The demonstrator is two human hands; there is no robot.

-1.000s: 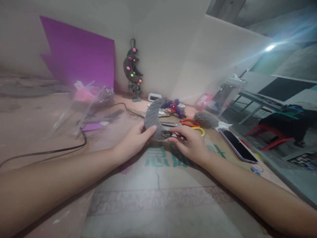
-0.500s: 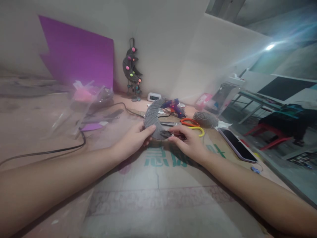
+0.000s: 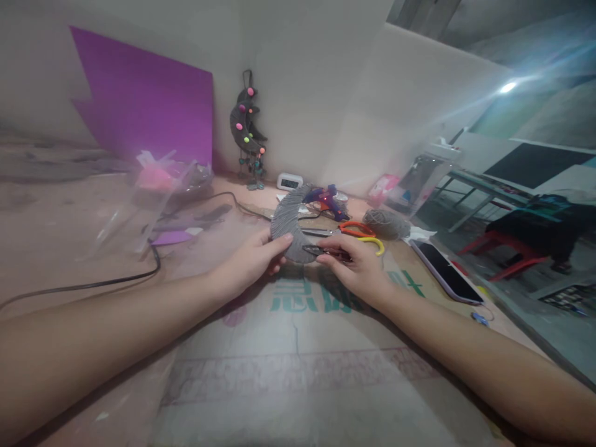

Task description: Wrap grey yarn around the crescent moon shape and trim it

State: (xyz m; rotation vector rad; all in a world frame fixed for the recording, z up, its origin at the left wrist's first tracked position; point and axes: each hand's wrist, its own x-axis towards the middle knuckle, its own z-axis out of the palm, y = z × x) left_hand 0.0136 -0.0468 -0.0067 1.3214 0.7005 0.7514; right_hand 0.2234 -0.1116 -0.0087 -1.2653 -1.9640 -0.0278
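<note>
pinching one grey yarn-wrapped crescent (image 3: 286,217), one left hand (image 3: 261,253) holds it over one printed cardboard sheet (image 3: 298,372); one right hand (image 3: 357,259) pinches one small dark slim object (image 3: 311,249) at its lower end. two tool handles, orange (image 3: 357,229) and yellow (image 3: 379,246), lie behind.

Dim overall; beyond the phone (image 3: 447,271), a bright lamp (image 3: 507,87) throws bluish glare; edges stretch and blur.
</note>
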